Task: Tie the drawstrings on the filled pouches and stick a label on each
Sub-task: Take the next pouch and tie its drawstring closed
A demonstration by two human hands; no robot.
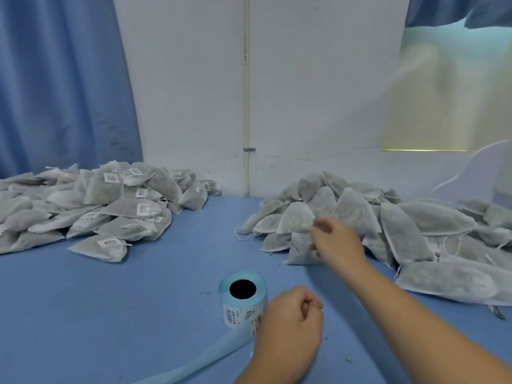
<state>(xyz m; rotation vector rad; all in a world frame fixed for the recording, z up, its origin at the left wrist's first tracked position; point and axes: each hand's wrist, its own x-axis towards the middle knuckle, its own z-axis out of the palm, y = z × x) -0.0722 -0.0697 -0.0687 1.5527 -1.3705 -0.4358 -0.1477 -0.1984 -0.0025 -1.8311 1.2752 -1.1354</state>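
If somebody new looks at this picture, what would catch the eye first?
Two grey heaps of filled pouches dominate the blue table: the labelled pile at far left and the unlabelled pile at right, where the right hand reaches in. Nearer, in the middle, stands a blue label roll with the left hand curled beside it.

label roll (243, 297): white stickers (232, 316) on its side, barcode plus short print, characters too blurred to read | pouch pile (83, 214) left of and beyond the roll: several white barcode stickers (143, 209), print illegible | pile's front pouch (99, 248), nearest the roll: barcode sticker (110, 242), unreadable
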